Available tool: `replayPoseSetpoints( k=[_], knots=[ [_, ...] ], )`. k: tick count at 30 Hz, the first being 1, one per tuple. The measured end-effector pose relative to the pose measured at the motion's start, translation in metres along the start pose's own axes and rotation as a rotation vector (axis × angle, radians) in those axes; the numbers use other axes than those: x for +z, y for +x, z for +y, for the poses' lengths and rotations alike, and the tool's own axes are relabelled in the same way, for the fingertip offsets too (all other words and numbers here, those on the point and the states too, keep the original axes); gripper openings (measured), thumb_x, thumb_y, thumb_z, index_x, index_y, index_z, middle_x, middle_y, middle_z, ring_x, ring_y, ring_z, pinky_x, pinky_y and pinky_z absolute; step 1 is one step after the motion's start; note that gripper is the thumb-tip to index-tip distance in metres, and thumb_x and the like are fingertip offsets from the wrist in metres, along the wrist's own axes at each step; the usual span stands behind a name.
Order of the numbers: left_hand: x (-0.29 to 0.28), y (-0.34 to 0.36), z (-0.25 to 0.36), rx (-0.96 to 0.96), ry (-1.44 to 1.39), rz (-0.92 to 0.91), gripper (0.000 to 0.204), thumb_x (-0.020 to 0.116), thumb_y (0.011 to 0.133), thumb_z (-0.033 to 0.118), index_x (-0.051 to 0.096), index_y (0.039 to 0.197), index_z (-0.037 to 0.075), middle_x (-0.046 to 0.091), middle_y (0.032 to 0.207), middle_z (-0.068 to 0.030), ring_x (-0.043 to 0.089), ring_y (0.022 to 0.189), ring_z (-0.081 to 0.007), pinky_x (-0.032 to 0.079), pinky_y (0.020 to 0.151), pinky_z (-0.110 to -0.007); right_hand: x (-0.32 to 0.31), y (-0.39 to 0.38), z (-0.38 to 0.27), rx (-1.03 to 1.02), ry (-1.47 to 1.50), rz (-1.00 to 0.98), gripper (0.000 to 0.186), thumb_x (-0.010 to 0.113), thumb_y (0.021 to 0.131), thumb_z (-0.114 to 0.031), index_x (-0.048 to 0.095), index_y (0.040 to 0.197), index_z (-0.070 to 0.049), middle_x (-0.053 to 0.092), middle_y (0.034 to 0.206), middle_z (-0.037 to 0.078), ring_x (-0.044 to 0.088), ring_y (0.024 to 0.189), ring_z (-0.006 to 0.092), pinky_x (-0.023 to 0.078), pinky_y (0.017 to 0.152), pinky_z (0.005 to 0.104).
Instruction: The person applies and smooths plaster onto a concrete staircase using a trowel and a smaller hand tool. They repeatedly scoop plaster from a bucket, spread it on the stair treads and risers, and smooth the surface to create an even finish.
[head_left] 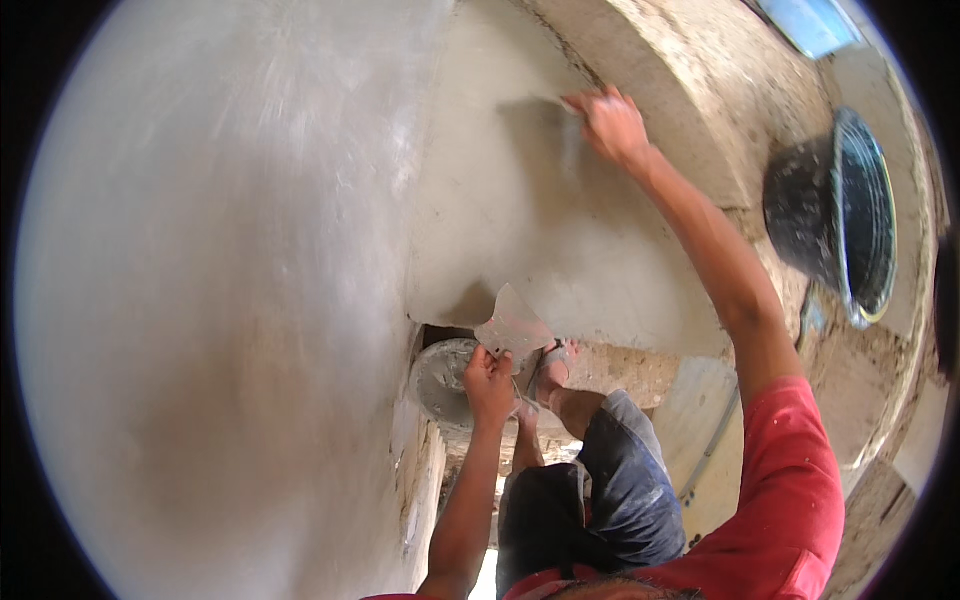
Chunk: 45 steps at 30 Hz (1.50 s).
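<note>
So, hands well apart; my left hand [490, 378] pinches a thin grey flared plate [514, 322], lower centre, beside the round grey-smeared bucket [419, 394]; right hand [612, 128], upper centre, is at the smooth grey plastered surface [480, 200], blurred, can't tell its grip; I'd keep strokes light, even; my sandalled foot [553, 374] crowds the lower edge; black plastic tub [800, 215] sits far right.

One head-worn view, and it's looking steeply down at close range, past the shirt [785, 480] at lower right! Shorts [632, 480] close below, left hand [489, 383] just under centre, right hand [615, 127] farther up and out. It's a wide fisheye, black at the corners, bowing the tub [805, 210] along the right rim.
</note>
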<state>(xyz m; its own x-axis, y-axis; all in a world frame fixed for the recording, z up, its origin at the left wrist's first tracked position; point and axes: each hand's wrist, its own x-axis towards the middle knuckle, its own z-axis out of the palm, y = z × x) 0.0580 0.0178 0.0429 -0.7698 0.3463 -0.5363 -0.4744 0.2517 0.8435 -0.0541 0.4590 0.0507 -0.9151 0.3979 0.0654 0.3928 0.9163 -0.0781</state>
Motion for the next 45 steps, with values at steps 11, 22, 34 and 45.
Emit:
replayPoseSetpoints(
  k=[11, 22, 34, 45],
  knots=[
    [0.059, 0.121, 0.022, -0.016, -0.111, 0.109, 0.013, 0.068, 0.094, 0.006, 0.059, 0.101, 0.000, 0.051, 0.078, 0.0022, 0.046, 0.072, -0.0084, 0.049, 0.066, -0.027, 0.076, 0.227, -0.032, -0.153, -0.231, -0.189, 0.025, 0.055, 0.095, -0.023, 0.075, 0.109, -0.016, 0.075, 0.112, 0.010, 0.064, 0.120, 0.0284, 0.048, 0.103, 0.0475],
    [0.126, 0.079, 0.044, 0.405, 0.665, 0.192, 0.037, 0.064, 0.087, -0.002, 0.063, 0.124, -0.003, 0.070, 0.100, -0.0242, 0.069, 0.084, -0.0353, 0.055, 0.080, -0.047, 0.037, -0.076, 0.068, -0.215, -0.219, -0.166, 0.041, 0.058, 0.092, -0.013, 0.064, 0.132, -0.020, 0.067, 0.131, -0.002, 0.058, 0.118, 0.0235, 0.047, 0.098, 0.0438],
    [0.123, 0.080, 0.004, 0.884, 1.431, 0.173, 0.056, 0.068, 0.085, 0.003, 0.062, 0.140, 0.010, 0.064, 0.138, -0.0068, 0.058, 0.118, -0.0288, 0.052, 0.100, -0.040, 0.019, -0.348, 0.113, -0.137, -0.115, -0.108, 0.048, 0.062, 0.091, -0.017, 0.062, 0.138, -0.016, 0.063, 0.141, 0.002, 0.058, 0.118, 0.0248, 0.046, 0.098, 0.0410],
    [0.088, 0.079, -0.047, 0.884, 1.564, 0.027, 0.057, 0.065, 0.087, 0.006, 0.059, 0.144, 0.009, 0.059, 0.147, -0.0102, 0.057, 0.118, -0.0274, 0.052, 0.098, -0.036, -0.054, -0.408, 0.073, 0.081, -0.054, -0.263, 0.055, 0.062, 0.083, -0.004, 0.065, 0.136, -0.015, 0.068, 0.134, 0.004, 0.061, 0.115, 0.0290, 0.049, 0.097, 0.0419]
  ],
)
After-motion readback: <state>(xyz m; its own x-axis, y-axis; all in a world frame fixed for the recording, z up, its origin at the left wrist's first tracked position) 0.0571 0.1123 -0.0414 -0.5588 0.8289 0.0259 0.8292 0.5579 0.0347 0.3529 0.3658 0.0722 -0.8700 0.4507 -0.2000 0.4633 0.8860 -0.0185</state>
